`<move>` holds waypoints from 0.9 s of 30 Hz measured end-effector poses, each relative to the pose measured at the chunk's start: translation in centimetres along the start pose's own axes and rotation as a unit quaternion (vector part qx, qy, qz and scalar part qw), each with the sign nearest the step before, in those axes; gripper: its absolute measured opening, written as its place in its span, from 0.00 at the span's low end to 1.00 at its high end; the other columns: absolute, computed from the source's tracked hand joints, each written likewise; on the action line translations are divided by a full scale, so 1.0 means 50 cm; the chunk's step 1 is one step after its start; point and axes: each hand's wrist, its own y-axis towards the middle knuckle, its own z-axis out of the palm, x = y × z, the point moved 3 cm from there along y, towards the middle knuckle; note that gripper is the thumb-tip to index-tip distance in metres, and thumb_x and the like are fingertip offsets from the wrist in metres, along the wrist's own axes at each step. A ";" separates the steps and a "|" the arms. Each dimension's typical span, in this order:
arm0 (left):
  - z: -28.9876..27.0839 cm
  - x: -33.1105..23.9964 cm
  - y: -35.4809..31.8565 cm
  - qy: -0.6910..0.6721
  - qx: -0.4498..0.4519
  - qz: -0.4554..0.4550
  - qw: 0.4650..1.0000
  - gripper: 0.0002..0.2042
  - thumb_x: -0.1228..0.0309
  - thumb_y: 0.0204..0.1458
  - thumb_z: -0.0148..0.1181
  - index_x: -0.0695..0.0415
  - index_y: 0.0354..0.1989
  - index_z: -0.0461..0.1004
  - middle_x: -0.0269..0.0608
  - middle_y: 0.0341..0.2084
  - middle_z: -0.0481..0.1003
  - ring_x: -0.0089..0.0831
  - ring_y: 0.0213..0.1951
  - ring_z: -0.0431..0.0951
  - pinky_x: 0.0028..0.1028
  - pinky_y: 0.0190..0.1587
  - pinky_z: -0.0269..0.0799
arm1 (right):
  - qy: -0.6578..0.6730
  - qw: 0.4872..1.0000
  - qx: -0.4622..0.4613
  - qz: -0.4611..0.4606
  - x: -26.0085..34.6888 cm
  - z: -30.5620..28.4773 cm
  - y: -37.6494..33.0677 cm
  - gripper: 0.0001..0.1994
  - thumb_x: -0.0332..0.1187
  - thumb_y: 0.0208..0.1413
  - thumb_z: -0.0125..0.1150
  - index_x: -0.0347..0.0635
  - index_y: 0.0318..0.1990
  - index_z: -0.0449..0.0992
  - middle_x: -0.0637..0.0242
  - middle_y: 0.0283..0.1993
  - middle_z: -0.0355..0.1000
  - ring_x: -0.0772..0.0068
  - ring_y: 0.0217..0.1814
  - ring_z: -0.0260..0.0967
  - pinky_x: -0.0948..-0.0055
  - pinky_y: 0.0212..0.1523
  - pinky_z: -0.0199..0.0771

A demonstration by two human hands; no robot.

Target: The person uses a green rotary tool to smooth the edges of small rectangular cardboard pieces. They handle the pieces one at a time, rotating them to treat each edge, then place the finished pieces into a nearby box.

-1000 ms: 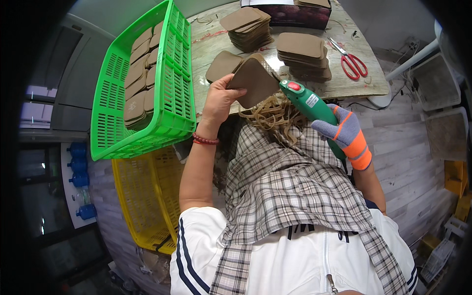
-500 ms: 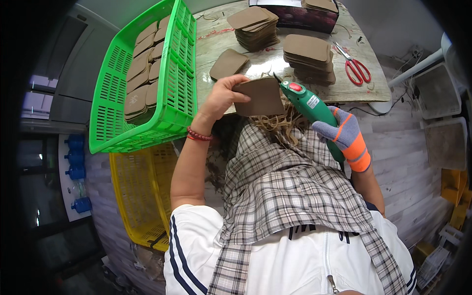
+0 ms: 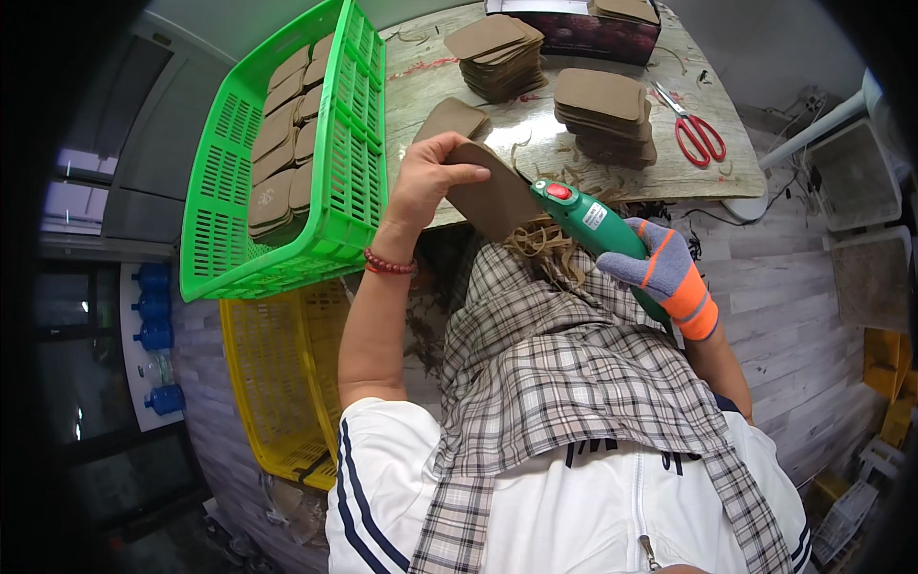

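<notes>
Between thumb and fingers, my bare left hand (image 3: 428,182) pinches a brown rounded sheet (image 3: 497,196), tilted in front of the table edge. My right hand (image 3: 660,268), in a grey and orange glove, is wrapped round a green electric hand cutter (image 3: 574,215) with a red switch. The cutter's dark tip meets the sheet's right edge. Curled brown trimmings (image 3: 543,244) lie on my plaid apron just below. Behind my left hand a loose brown sheet (image 3: 451,119) rests on the table, partly hidden by the hand.
Two stacks of brown sheets, the left stack (image 3: 492,48) and the right stack (image 3: 602,100), stand on the table (image 3: 421,57). Red-handled scissors (image 3: 700,139) lie at the right. A green crate (image 3: 349,163) of sheets is at left, above a yellow crate (image 3: 258,383). A dark box (image 3: 593,38) sits behind.
My left hand has turned the sheet, so it now slants down to the right. The cutter has shifted left and slightly down along with the sheet's edge.
</notes>
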 end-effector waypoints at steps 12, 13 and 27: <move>0.083 0.031 0.015 0.119 0.155 -0.082 0.977 0.18 0.82 0.35 0.68 0.63 0.38 0.73 0.27 0.26 0.73 0.14 0.30 0.69 0.17 0.33 0.65 | 0.009 1.000 0.000 -0.006 -0.007 -0.003 0.001 0.25 0.40 0.41 0.74 0.34 0.45 0.73 0.72 0.27 0.71 0.88 0.24 0.65 0.85 0.24 0.65; 0.089 0.045 0.015 0.127 0.164 -0.100 0.973 0.20 0.81 0.34 0.69 0.62 0.40 0.72 0.27 0.26 0.72 0.14 0.30 0.69 0.18 0.33 0.65 | 0.016 1.000 0.000 -0.002 -0.005 -0.003 0.001 0.25 0.40 0.41 0.74 0.34 0.45 0.73 0.72 0.28 0.72 0.87 0.24 0.65 0.85 0.24 0.65; 0.003 -0.016 0.170 -0.164 -0.086 0.015 0.983 0.11 0.82 0.54 0.51 0.65 0.47 0.67 0.44 0.41 0.74 0.31 0.41 0.76 0.30 0.48 0.74 | 0.043 0.987 -0.130 -0.081 0.018 -0.058 -0.031 0.18 0.32 0.47 0.67 0.34 0.45 0.72 0.69 0.28 0.73 0.85 0.25 0.67 0.83 0.27 0.68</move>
